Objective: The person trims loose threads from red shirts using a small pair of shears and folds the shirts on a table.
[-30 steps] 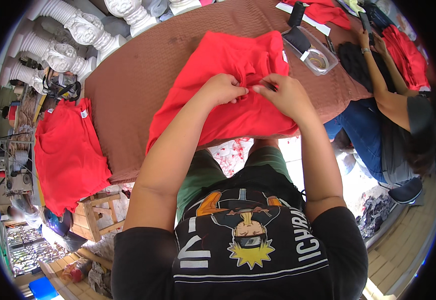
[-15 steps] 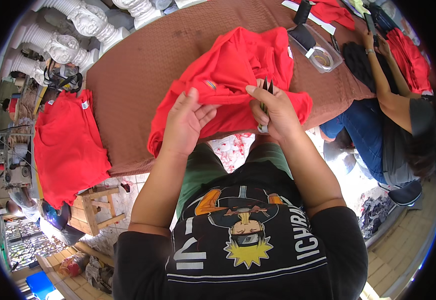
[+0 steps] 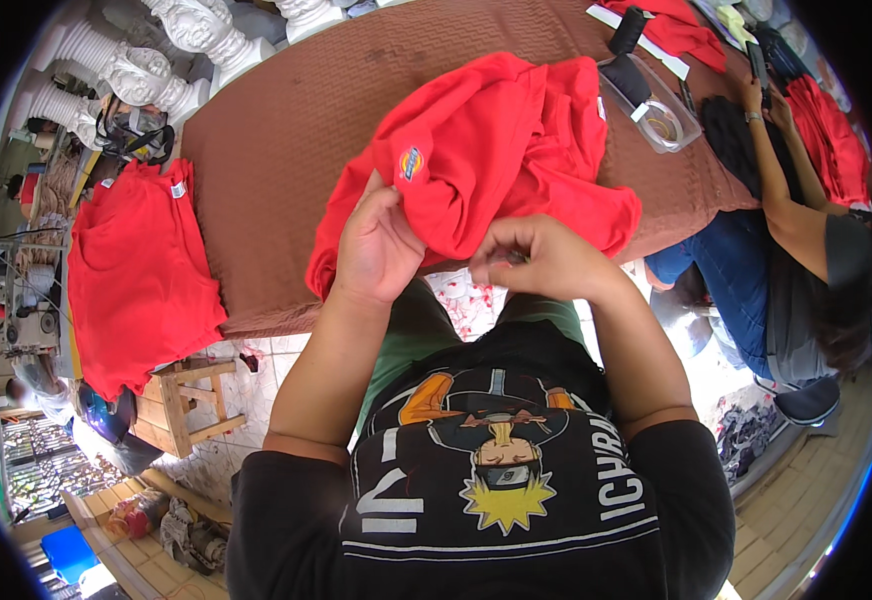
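A bunched red garment (image 3: 486, 140) with a small colourful label lies at the near edge of the brown-covered table (image 3: 276, 170). My left hand (image 3: 381, 240) is closed on its near left part, just below the label, with the fingertips partly hidden by cloth. Just right of it, my right hand (image 3: 546, 255) is curled in front of the garment's near edge. Only a small dark bit of the thread snips (image 3: 516, 257) shows among its fingers; the rest is hidden by the hand.
Red garments (image 3: 141, 280) hang over the table's left end, above a wooden stool (image 3: 181, 405). A clear plastic box (image 3: 671, 125) and a black thread cone (image 3: 629, 30) stand at the far right. Another person (image 3: 796, 230) sits at the right. White ornate columns (image 3: 196, 30) stand beyond the table.
My right hand has turned and dropped toward me, so the snips' blades no longer point up in view. The cloth has shifted, and its label now faces up fully.
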The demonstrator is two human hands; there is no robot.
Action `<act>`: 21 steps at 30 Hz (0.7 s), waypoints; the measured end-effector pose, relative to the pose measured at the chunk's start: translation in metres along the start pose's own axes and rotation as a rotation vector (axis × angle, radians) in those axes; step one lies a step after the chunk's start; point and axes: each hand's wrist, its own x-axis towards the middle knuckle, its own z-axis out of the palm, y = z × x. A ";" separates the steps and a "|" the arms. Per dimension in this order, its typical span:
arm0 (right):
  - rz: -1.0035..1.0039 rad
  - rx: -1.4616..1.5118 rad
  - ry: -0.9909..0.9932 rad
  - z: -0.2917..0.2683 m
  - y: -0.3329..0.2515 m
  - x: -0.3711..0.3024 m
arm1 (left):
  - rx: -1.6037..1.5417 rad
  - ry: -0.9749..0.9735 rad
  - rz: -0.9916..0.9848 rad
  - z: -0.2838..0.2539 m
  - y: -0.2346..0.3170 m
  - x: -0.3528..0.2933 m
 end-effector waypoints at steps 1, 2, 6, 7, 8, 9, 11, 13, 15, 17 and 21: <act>-0.031 -0.155 -0.057 -0.006 -0.010 -0.004 | 0.016 0.006 -0.010 -0.001 0.000 -0.002; -0.064 -0.310 -0.114 -0.009 -0.018 -0.006 | 0.033 0.013 -0.021 -0.003 0.000 -0.004; -0.251 -0.352 0.362 -0.011 -0.051 0.010 | 0.194 0.025 -0.091 0.001 -0.004 -0.005; -0.324 -0.456 0.378 -0.012 -0.050 0.016 | 0.229 0.025 -0.142 0.006 -0.004 -0.006; -0.396 -0.560 0.394 -0.014 -0.046 0.024 | 0.264 0.026 -0.193 0.012 -0.003 -0.009; -0.450 -0.621 0.366 -0.019 -0.042 0.031 | 0.336 -0.007 -0.222 0.013 -0.001 -0.011; -0.536 -0.700 0.285 -0.033 -0.035 0.042 | 0.518 -0.120 -0.266 0.012 0.008 -0.014; -0.597 -0.797 0.316 -0.050 -0.031 0.050 | 0.807 -0.086 -0.305 0.006 0.033 -0.014; -0.447 -0.801 0.486 -0.062 -0.038 0.045 | 0.713 0.173 0.046 0.003 0.067 0.003; -0.338 -0.793 0.634 -0.080 -0.046 0.034 | 0.286 0.278 0.260 0.016 0.113 0.023; -0.226 -0.846 0.763 -0.116 -0.055 0.006 | 0.283 0.557 0.653 -0.006 0.159 0.034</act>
